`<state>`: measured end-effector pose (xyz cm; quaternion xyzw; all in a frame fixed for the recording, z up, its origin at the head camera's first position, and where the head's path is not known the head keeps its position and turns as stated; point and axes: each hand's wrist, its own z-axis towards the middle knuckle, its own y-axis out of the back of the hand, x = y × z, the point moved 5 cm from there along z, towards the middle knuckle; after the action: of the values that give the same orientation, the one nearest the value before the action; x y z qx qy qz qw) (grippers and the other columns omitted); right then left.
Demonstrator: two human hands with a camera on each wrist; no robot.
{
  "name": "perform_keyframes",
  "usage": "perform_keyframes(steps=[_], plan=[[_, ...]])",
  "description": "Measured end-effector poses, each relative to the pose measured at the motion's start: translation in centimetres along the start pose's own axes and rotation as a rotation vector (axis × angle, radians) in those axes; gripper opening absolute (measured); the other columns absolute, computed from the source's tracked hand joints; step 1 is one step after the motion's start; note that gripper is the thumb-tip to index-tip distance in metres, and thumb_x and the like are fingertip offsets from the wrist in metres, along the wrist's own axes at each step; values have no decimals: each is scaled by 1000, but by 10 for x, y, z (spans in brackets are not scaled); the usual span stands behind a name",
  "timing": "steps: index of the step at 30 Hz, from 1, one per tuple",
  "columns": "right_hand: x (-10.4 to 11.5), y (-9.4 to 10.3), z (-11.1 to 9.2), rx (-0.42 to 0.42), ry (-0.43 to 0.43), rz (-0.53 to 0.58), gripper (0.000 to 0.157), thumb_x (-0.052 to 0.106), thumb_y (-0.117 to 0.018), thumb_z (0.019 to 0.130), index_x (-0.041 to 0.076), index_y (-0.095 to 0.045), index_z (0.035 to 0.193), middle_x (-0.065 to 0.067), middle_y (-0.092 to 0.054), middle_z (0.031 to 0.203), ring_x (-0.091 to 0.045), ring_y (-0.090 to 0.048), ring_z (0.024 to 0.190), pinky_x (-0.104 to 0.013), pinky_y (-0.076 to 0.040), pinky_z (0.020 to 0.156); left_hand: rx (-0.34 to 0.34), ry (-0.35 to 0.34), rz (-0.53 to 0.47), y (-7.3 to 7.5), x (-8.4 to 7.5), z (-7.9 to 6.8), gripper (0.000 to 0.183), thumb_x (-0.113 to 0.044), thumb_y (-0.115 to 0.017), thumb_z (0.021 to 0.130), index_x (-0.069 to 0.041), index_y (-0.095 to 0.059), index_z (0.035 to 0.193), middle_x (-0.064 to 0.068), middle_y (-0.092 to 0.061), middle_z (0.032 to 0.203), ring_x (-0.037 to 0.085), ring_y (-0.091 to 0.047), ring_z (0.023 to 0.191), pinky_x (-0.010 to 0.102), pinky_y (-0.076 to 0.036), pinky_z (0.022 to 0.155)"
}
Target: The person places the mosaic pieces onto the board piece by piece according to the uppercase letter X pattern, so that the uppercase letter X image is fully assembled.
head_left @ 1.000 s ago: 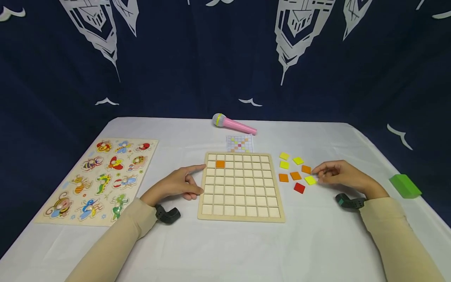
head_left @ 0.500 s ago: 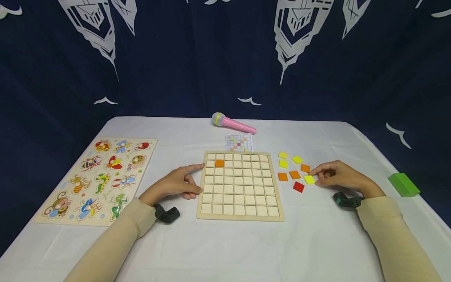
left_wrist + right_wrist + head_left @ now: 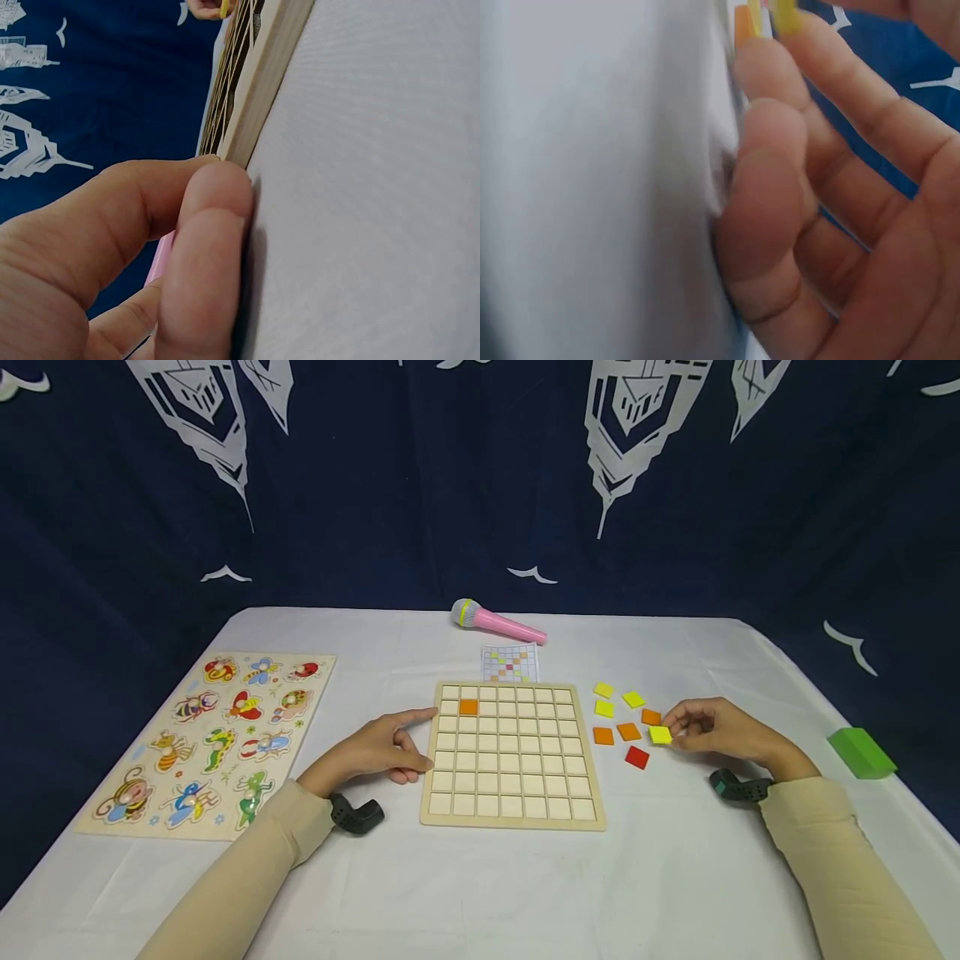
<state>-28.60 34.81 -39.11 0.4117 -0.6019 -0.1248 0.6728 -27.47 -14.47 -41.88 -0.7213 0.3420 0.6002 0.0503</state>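
My right hand (image 3: 723,735) pinches a yellow square tile (image 3: 660,735) between thumb and fingertips, to the right of the board. In the right wrist view this yellow tile (image 3: 786,15) shows at the top, the lower fingers curled below it. The left wrist view also catches it, small, at the upper edge. On the left, my left hand (image 3: 375,750) touches the side of a wooden grid board (image 3: 513,823) with a straight index finger and the thumb. One orange tile (image 3: 468,707) sits in the board's top row.
Beside the board lie loose orange tiles (image 3: 628,732), yellow tiles (image 3: 604,709) and a red tile (image 3: 637,757). Behind it are a small pattern card (image 3: 510,663) and a pink toy microphone (image 3: 498,622). An insect puzzle (image 3: 213,743) lies left; a green block (image 3: 862,753) stands far right.
My right hand has reached slightly left to the yellow tile, pinched it and tilted it up a little. My left hand has stayed at the board's edge.
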Motion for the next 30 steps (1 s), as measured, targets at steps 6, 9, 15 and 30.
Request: perform_keyframes(steps=[6, 9, 15, 30], plan=[[8, 0, 2, -52, -53, -27, 30, -2, -75, 90, -7, -68, 118, -9, -71, 104, -11, -61, 86, -20, -53, 76, -1, 3, 7, -1, 0, 1, 93, -3, -84, 91, -5, -34, 169, 12, -71, 84, 13, -71, 66, 25, -64, 62], [14, 0, 4, -88, -77, -10, 30, -1, -74, 92, -7, -66, 120, -10, -73, 104, -10, -63, 87, -20, -55, 74, -3, 7, 7, -1, 0, 1, 93, -3, -84, 91, -5, -34, 169, 12, -71, 84, 13, -72, 66, 25, -64, 63], [24, -6, 9, -114, -69, 17, 32, -2, -75, 92, -10, -66, 122, -12, -76, 102, -8, -64, 83, -21, -57, 68, 1, -1, 5, -1, -1, 1, 92, -2, -83, 92, -3, -33, 169, 10, -72, 82, 12, -71, 66, 24, -63, 63], [59, -29, 35, -62, -17, 66, 32, -5, -72, 90, -8, -65, 122, -11, -76, 98, -13, -65, 82, -23, -56, 72, 0, -8, 4, 0, -3, -1, 92, -2, -83, 92, -2, -33, 169, 10, -72, 81, 11, -71, 65, 24, -63, 62]])
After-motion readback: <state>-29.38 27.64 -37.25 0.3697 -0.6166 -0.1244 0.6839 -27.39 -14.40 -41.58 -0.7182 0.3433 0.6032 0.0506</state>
